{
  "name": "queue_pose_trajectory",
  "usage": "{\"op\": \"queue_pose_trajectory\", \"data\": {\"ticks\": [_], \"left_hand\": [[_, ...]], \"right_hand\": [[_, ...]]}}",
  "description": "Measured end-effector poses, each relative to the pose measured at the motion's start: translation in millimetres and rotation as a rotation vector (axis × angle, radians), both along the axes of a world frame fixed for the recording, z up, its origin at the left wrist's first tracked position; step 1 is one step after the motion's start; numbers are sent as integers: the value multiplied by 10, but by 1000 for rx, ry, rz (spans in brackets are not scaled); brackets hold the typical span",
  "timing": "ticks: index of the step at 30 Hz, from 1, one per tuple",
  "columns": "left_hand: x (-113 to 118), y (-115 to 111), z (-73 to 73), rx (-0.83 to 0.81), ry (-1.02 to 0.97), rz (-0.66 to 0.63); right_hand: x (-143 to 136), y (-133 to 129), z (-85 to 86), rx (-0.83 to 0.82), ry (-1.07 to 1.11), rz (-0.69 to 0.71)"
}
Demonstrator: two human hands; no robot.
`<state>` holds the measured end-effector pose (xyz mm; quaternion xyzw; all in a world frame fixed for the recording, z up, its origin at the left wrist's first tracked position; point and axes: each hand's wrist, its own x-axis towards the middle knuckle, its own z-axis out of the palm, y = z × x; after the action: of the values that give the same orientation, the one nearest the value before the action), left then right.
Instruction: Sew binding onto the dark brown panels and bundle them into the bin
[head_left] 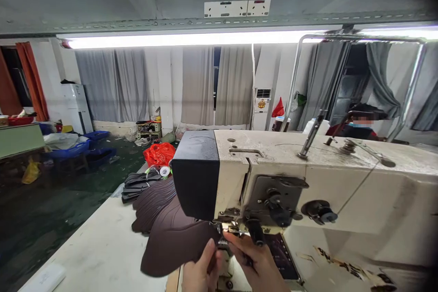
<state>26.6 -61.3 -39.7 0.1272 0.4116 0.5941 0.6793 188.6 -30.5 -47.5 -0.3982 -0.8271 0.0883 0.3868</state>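
A cream sewing machine (345, 182) with a black end cover (195, 175) fills the right side of the head view. Under its head lies a dark brown, leather-like cut piece (178, 248) with stitched-looking lines, its right end at the needle area. My left hand (203, 268) is closed on the near right edge of this piece, thumb on top. My right hand (252, 260) is just right of the needle area, its index finger reaching to the presser foot. Its other fingers are curled in, and whatever they hold is hidden.
Behind the brown piece lie a fanned stack of brown pieces (153, 203), black pieces (138, 185) and a red plastic bag (159, 153). A white box-like object (46, 278) sits on the white table (112, 242). Beyond the machine is a masked person (359, 130).
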Motion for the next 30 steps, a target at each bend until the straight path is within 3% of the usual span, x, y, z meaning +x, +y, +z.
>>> {"op": "queue_pose_trajectory", "data": {"ticks": [3,6,7,10,11,12,16,19,24,30], "left_hand": [[-121,-38,176,227,268,-57],[-447,195,512,507,756,119],[-561,298,618,518,816,-11],[-794,486,784,423,690,-636],[-822,487,776,398,625,-746],[-826,460,741,389,578,-777],[-693,242,490,402,507,-595],[-577,139,360,417,470,-529],[-497,97,334,356,404,-510],[-481,63,381,361,392,-513]], "right_hand": [[-31,-10,8,27,42,27],[-80,-17,-15,71,121,29],[-94,-15,-31,78,148,24],[-115,3,-88,93,198,28],[-113,8,-103,93,199,39],[-109,11,-113,92,199,48],[-89,-5,-98,6,188,68],[-95,-20,-47,-17,187,40],[-108,-33,20,43,179,-1],[-80,-54,8,1,158,4]]}}
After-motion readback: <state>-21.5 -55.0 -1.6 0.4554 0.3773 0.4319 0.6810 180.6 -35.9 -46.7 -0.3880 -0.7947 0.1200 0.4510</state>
